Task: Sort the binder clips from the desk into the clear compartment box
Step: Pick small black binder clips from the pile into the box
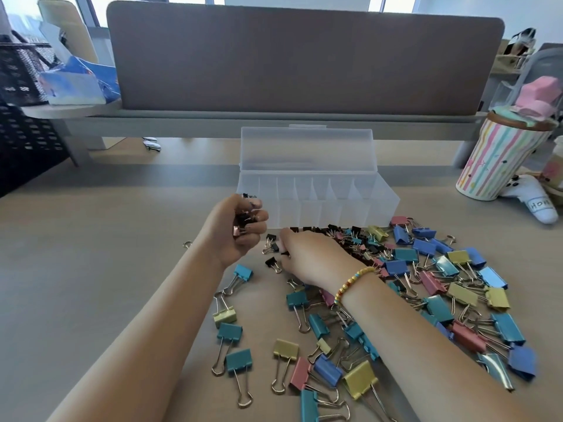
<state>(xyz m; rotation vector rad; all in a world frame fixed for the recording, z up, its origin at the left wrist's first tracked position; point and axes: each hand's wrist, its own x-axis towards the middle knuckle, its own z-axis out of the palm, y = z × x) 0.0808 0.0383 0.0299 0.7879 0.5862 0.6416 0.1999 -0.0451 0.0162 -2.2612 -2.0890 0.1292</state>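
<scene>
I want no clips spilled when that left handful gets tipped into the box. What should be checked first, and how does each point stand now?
1. Clear compartment box lid open: ok.
2. Compartments empty and unobstructed: ok, none hold clips.
3. Left hand grips its small clips securely: cannot tell; some poke out between fingers.
4. Left hand over a compartment: not ok, it sits beside the box's left end.
5. Right hand out of the way: ok, low on the clip pile.

My right hand [307, 257] covers some small black clips [271, 261]; I can't tell whether its fingertips pinch 1. The picture's bottom edge cuts off the nearest clips [323, 406].
</scene>
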